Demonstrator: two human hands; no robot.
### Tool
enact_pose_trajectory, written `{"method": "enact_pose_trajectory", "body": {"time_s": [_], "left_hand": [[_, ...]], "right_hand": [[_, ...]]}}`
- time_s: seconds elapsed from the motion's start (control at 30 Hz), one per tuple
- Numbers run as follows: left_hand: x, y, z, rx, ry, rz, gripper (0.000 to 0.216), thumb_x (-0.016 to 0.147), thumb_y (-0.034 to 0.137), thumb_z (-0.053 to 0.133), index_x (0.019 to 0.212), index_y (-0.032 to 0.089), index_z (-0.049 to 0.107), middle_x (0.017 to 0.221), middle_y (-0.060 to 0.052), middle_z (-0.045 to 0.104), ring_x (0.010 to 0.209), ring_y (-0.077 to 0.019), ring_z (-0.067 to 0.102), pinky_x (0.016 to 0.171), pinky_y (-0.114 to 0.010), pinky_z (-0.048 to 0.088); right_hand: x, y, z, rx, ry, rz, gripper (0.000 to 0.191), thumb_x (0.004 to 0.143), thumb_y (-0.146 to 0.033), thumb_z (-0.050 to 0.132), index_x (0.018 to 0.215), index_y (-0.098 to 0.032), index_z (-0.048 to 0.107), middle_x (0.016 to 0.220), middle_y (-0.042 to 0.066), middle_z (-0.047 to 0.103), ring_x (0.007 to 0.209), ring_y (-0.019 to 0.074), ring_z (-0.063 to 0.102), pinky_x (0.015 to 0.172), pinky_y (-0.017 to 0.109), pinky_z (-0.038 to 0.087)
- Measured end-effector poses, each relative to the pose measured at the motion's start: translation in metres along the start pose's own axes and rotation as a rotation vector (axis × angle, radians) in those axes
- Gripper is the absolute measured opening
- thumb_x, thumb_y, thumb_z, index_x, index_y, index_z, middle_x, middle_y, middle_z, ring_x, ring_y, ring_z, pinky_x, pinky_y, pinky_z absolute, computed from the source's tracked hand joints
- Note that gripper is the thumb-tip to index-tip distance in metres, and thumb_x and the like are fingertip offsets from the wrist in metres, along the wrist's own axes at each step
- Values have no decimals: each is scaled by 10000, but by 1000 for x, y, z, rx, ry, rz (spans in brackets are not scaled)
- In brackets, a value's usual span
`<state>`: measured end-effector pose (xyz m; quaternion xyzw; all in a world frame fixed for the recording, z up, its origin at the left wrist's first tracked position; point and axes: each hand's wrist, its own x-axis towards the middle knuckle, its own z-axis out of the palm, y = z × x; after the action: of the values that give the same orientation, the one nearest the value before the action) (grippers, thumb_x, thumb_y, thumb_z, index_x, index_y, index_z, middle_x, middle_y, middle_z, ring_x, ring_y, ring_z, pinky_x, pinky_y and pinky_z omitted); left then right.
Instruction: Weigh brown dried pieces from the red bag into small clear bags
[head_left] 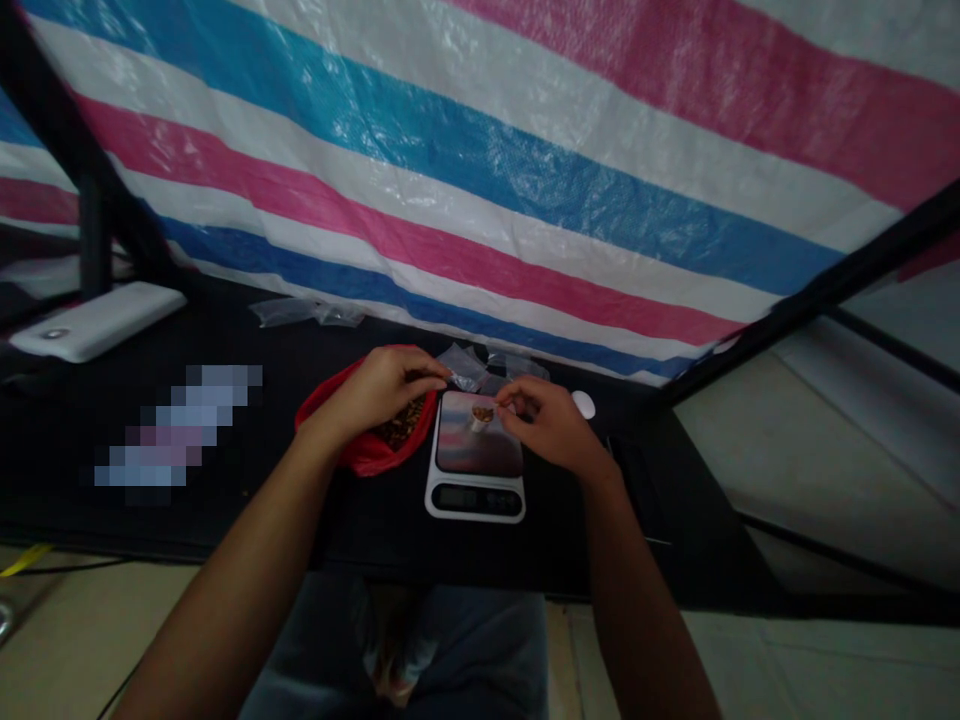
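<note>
A white kitchen scale with a shiny metal plate stands on the black table in front of me. On its plate sits a small pale cup filled with brown bits. My left hand hovers over a red bag of brown grain-like pieces, left of the scale. Its thumb and fingers are pinched near the scale's upper left corner; what they hold, if anything, is too small to make out. Right beside the cup, my right hand has its thumb and forefinger pinched together. Whether those fingertips touch the cup or hold a piece is unclear.
Clear plastic bags lie behind the scale, with another farther left. A white round disc is right of my right hand. At far left lies a white power bank-like block. A striped plastic sheet hangs behind.
</note>
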<state>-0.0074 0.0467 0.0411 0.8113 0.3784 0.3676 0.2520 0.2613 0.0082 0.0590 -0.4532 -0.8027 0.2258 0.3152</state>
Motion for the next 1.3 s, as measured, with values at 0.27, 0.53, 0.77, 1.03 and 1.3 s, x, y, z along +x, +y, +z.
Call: {"method": "enact_pose_trajectory", "body": {"time_s": [0.27, 0.53, 0.77, 1.03, 1.3], "left_hand": [[4, 16, 29, -104, -25, 140, 195, 976, 326, 656, 1022, 214, 808, 1015, -51, 828, 952, -205, 766, 887, -284, 571], [6, 26, 48, -72, -90, 213, 215, 1008, 270, 596, 1030, 223, 805, 1134, -46, 812, 1086, -204, 752, 1026, -308, 549], [4, 23, 52, 9, -118, 252, 238, 1011, 249, 583, 1122, 231, 792, 1210, -64, 793, 1136, -211, 737, 1045, -331, 545], [3, 20, 26, 158, 3, 126, 328, 1039, 336, 495, 1139, 190, 772, 1142, -89, 786, 1093, -238, 714, 1014, -365, 534], [-9, -29, -7, 312, -275, -214, 280, 820, 327, 674, 1048, 217, 795, 1112, -103, 784, 970, -294, 724, 894, -377, 561]], "right_hand": [[12, 7, 7, 111, -96, -83, 132, 935, -248, 661, 909, -206, 783, 911, 43, 731, 813, 160, 651, 740, 292, 485], [10, 27, 11, 106, 132, 7, 155, 943, -236, 622, 849, -197, 740, 868, 37, 713, 834, 175, 658, 765, 308, 496], [8, 28, 14, 148, 157, 23, 165, 943, -267, 620, 856, -200, 743, 870, 36, 714, 834, 175, 657, 763, 303, 495], [5, 29, 11, 173, 181, 28, 155, 930, -264, 623, 848, -191, 733, 844, 37, 699, 797, 177, 639, 734, 310, 478], [1, 27, 10, 153, 134, 21, 149, 925, -236, 619, 843, -184, 731, 822, 32, 688, 774, 166, 627, 719, 302, 464]]}}
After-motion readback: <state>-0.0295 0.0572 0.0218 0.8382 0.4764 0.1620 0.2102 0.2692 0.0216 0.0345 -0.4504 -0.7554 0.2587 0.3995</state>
